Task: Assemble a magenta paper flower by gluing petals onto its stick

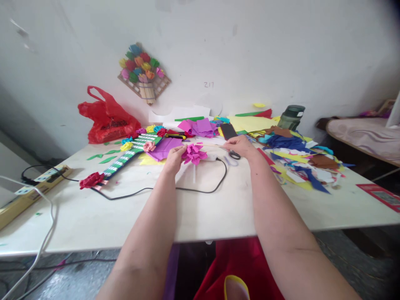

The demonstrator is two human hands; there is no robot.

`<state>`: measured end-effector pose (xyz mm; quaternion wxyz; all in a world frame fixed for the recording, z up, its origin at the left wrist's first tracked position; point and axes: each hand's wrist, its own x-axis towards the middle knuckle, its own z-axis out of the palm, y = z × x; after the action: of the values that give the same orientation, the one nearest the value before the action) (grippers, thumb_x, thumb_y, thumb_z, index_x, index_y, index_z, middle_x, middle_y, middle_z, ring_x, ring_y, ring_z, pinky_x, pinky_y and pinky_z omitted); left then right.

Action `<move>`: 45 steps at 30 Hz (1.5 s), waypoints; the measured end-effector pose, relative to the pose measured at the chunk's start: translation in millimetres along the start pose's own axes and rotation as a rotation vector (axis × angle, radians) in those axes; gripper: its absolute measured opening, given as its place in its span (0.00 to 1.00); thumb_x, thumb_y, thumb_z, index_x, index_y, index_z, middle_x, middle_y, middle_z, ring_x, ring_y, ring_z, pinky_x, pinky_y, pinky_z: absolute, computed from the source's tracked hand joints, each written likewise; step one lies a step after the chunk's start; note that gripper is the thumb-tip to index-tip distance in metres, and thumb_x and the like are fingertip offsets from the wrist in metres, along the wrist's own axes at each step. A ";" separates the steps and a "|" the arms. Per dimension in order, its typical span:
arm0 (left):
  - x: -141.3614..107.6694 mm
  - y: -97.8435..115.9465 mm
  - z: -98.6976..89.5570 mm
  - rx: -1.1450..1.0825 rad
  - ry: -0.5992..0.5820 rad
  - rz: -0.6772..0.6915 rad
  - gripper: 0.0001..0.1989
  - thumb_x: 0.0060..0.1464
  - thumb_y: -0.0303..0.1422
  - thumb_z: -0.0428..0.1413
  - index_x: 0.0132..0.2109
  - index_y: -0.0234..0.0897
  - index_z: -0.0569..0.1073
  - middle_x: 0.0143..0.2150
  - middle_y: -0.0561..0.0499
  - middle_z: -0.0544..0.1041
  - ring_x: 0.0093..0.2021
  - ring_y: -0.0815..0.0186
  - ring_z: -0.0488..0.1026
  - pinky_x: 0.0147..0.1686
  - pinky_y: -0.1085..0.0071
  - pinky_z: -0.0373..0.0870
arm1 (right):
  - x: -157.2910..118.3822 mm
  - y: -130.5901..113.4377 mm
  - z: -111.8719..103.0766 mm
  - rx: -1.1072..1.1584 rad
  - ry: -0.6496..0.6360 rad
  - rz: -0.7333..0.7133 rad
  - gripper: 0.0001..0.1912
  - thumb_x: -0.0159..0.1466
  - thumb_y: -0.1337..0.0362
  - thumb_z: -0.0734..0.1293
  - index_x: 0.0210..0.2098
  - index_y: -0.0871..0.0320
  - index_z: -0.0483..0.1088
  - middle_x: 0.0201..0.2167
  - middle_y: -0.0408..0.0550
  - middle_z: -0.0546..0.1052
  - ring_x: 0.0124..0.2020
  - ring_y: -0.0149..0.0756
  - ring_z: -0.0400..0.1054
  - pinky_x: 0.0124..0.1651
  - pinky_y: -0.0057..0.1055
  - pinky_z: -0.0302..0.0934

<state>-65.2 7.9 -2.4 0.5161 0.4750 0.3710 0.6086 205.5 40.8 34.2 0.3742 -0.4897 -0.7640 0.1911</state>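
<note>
A pink paper flower is held at its left edge by my left hand, whose fingers are pinched on it. To its right, my right hand is closed on a thin pale stick that runs toward the flower. Behind and below the flower lies a white glue gun, partly hidden, with a black cord. Black-handled scissors lie just under my right hand. A dark phone rests behind that hand.
A green and white woven piece with paper roses lies left, near a red bag and a power strip. Coloured scraps and a green bottle are at right. Purple paper lies behind my left hand.
</note>
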 end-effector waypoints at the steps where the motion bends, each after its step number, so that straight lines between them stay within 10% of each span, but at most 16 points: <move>1: -0.3 0.3 0.3 0.001 0.001 -0.001 0.18 0.39 0.43 0.65 0.26 0.32 0.72 0.20 0.54 0.67 0.19 0.75 0.61 0.19 0.77 0.54 | 0.2 -0.1 0.4 -0.004 0.003 0.004 0.16 0.51 0.52 0.69 0.22 0.60 0.77 0.19 0.44 0.75 0.23 0.32 0.66 0.29 0.27 0.58; 33: -5.8 4.9 5.1 0.025 -0.064 -0.024 0.16 0.39 0.40 0.66 0.25 0.32 0.72 0.20 0.53 0.67 0.19 0.75 0.61 0.20 0.76 0.54 | -2.1 -13.3 4.3 -0.015 -0.147 -0.042 0.14 0.53 0.56 0.69 0.31 0.61 0.79 0.20 0.44 0.75 0.20 0.28 0.64 0.25 0.24 0.55; 45: -6.3 5.5 7.2 0.028 -0.071 -0.048 0.16 0.36 0.40 0.66 0.25 0.31 0.73 0.20 0.52 0.69 0.19 0.74 0.61 0.20 0.76 0.55 | -4.5 -35.8 8.3 -0.064 -0.210 -0.077 0.14 0.58 0.63 0.68 0.42 0.57 0.79 0.35 0.48 0.82 0.36 0.34 0.74 0.38 0.25 0.63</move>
<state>-59.7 0.4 3.4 0.5366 0.4944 0.3726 0.5735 178.6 21.5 50.7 0.2834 -0.4490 -0.8229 0.2022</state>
